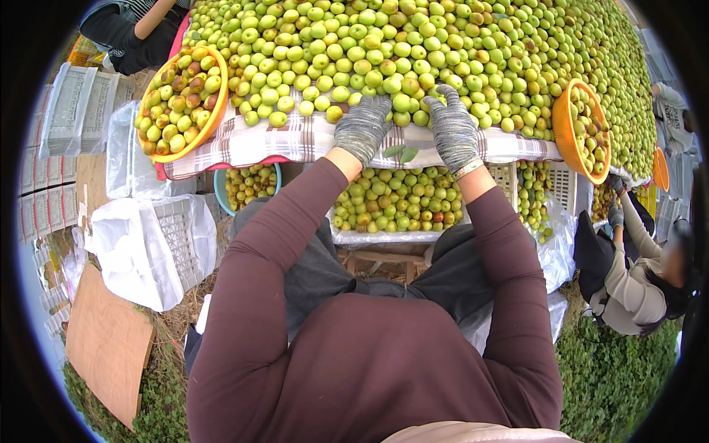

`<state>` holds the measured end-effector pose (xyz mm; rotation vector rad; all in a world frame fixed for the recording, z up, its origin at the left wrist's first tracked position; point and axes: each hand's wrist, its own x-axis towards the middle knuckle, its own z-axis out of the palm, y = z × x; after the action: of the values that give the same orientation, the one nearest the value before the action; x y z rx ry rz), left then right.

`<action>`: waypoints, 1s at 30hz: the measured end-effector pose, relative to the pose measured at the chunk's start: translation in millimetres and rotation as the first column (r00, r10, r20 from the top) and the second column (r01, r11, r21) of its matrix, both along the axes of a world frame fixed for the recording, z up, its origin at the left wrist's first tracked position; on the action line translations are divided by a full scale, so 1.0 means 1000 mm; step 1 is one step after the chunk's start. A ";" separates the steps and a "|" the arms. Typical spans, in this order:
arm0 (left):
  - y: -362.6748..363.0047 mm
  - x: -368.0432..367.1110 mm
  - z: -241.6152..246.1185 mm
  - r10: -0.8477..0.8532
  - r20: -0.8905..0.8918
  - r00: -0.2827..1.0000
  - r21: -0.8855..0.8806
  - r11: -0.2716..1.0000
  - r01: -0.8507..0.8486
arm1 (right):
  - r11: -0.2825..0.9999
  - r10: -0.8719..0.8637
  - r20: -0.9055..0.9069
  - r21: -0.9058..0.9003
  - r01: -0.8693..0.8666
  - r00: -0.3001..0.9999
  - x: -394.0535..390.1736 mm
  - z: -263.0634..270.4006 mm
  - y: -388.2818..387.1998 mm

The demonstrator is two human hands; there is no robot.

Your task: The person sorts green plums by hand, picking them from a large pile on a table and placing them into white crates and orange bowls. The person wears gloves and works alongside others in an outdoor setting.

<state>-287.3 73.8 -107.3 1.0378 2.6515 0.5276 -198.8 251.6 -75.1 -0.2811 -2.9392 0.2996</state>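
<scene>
Both my hands wear grey knitted gloves and lie at the near edge of a broad heap of green jujube-like fruits [354, 52] on a plaid cloth [266, 138]. My left hand [363, 127] rests against the front fruits, back up; whether its fingers grip any is hidden. My right hand [453, 124] reaches in beside it, thumb and fingers apart, with green fruits touching and near its fingertips. Between the hands several fruits sit close to the cloth's edge. A pair of green leaves [409, 154] lies on the cloth between my wrists. Below the edge stands a lined crate of fruits [396, 199].
An orange basket [221, 105] of browner fruits stands left, another orange basket [565, 130] right. A blue basin [220, 191] and a plastic-lined crate [183, 243] are at lower left. Gloved co-workers' hands [616, 213] work at the right; another person [133, 33] sits upper left.
</scene>
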 end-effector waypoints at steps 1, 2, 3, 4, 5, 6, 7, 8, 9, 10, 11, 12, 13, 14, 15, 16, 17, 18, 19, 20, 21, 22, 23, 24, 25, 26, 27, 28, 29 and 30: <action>0.000 0.000 0.001 0.004 0.018 1.000 0.006 1.000 -0.004 | 0.998 -0.042 -0.070 -0.038 0.040 0.997 0.000 0.002 0.003; 0.000 -0.001 0.002 0.046 0.039 0.998 0.021 0.999 -0.047 | 0.999 -0.004 -0.153 -0.049 -0.004 0.988 0.000 0.002 0.004; 0.000 -0.003 0.003 0.053 0.068 0.996 -0.001 0.999 -0.053 | 0.996 0.052 -0.085 -0.068 -0.058 0.995 0.001 0.001 0.000; -0.001 -0.005 0.004 0.063 0.095 0.993 -0.024 0.998 -0.061 | 0.989 0.114 -0.057 -0.091 -0.119 0.992 0.003 -0.002 -0.007; -0.002 -0.008 0.004 0.076 0.121 0.990 -0.047 0.996 -0.070 | 0.977 0.177 -0.033 -0.116 -0.180 0.984 0.004 -0.005 -0.014; -0.003 -0.011 0.005 0.085 0.159 0.984 -0.024 0.996 -0.082 | 0.981 0.195 0.076 -0.041 -0.192 0.978 0.004 -0.009 -0.025; -0.005 -0.013 0.005 0.066 0.149 0.987 -0.025 0.998 -0.063 | 0.981 0.182 0.151 -0.095 -0.169 0.972 0.003 -0.012 -0.031; -0.007 -0.015 0.005 0.048 0.126 0.991 -0.014 0.999 -0.047 | 0.983 0.178 0.157 -0.081 -0.167 0.971 0.001 -0.014 -0.037; -0.008 -0.017 0.005 0.026 0.109 0.994 -0.013 1.000 -0.025 | 0.984 0.173 0.167 -0.063 -0.164 0.971 0.000 -0.015 -0.040; -0.011 -0.019 0.005 0.025 0.117 0.993 0.108 0.993 -0.037 | 0.983 0.177 0.175 -0.089 -0.163 0.969 -0.001 -0.015 -0.042; -0.012 -0.021 0.006 0.063 0.136 0.989 0.179 0.980 -0.087 | 0.980 0.182 0.187 -0.113 -0.164 0.965 -0.002 -0.015 -0.042; -0.012 -0.024 0.008 0.096 0.138 0.986 0.267 0.955 -0.130 | 0.977 0.192 0.179 -0.125 -0.172 0.965 -0.003 -0.015 -0.042; -0.012 -0.026 0.010 0.147 0.191 0.971 0.300 0.933 -0.200 | 0.975 0.195 0.196 -0.150 -0.167 0.961 -0.004 -0.015 -0.042; -0.008 -0.030 0.012 0.170 0.520 0.837 0.340 0.858 -0.385 | 0.972 0.202 0.194 -0.160 -0.172 0.960 -0.006 -0.014 -0.041; -0.008 -0.029 0.015 0.151 0.646 0.749 0.388 0.780 -0.491 | 0.968 0.216 0.204 -0.176 -0.181 0.955 -0.007 -0.015 -0.041; -0.007 -0.028 0.017 0.109 0.755 0.647 0.413 0.688 -0.597 | 0.969 0.230 0.240 -0.147 -0.199 0.943 -0.008 -0.015 -0.039; -0.006 -0.025 0.020 0.051 0.843 0.536 0.408 0.588 -0.698 | 0.966 0.217 0.232 -0.191 -0.175 0.948 -0.008 -0.015 -0.039; -0.004 -0.023 0.023 0.035 0.859 0.511 0.418 0.527 -0.740 | 0.958 0.211 0.207 -0.240 -0.160 0.955 -0.008 -0.014 -0.038; -0.001 -0.020 0.026 0.048 0.863 0.503 0.414 0.503 -0.759 | 0.950 0.189 0.202 -0.284 -0.127 0.961 -0.009 -0.014 -0.037; 0.001 -0.017 0.028 0.060 0.867 0.494 0.410 0.478 -0.777 | 0.925 0.148 0.091 -0.365 -0.105 0.985 -0.008 -0.013 -0.036; 0.003 -0.014 0.030 0.062 0.865 0.498 0.422 0.448 -0.788 | 0.800 0.072 0.039 -0.599 -0.035 0.997 -0.009 -0.011 -0.034; 0.004 -0.009 0.031 0.050 0.850 0.524 0.453 0.438 -0.777 | 0.614 -0.016 0.066 -0.787 0.062 0.998 -0.010 -0.008 -0.032; 0.007 -0.005 0.031 0.019 0.862 0.506 0.452 0.418 -0.788 | 0.365 -0.079 0.112 -0.921 0.133 0.991 -0.011 -0.006 -0.031; 0.011 -0.001 0.030 -0.025 0.861 0.508 0.475 0.393 -0.787 | 0.146 -0.184 -0.077 -0.988 -0.050 0.980 -0.010 -0.003 -0.030; 0.015 0.003 0.029 -0.078 0.852 0.518 0.509 0.358 -0.783 | -0.452 -0.250 0.195 -0.890 0.064 0.948 -0.011 0.000 -0.027; 0.020 0.007 0.027 -0.016 0.782 0.623 0.566 0.437 -0.699 | -0.629 -0.272 0.157 -0.775 -0.052 0.949 -0.012 0.001 -0.029; 0.027 0.010 0.024 0.105 0.694 0.712 0.586 0.492 -0.644 | -0.774 -0.296 0.117 -0.611 -0.166 0.948 -0.013 0.001 -0.031; 0.034 0.017 0.022 0.155 0.576 0.802 0.668 0.477 -0.571 | -0.835 -0.258 0.108 -0.524 -0.165 0.960 -0.012 0.001 -0.033; 0.039 0.026 0.019 0.228 0.488 0.843 0.683 0.502 -0.531 | -0.890 -0.217 0.087 -0.426 -0.160 0.972 -0.011 0.000 -0.036; 0.045 0.031 0.018 0.294 0.363 0.884 0.717 0.518 -0.466 | -0.898 -0.158 0.028 -0.420 -0.132 0.987 -0.010 -0.001 -0.038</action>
<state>-256.4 118.9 -89.5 0.4541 2.4304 1.9399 -208.5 213.5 -75.7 -0.4003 -0.3241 3.0924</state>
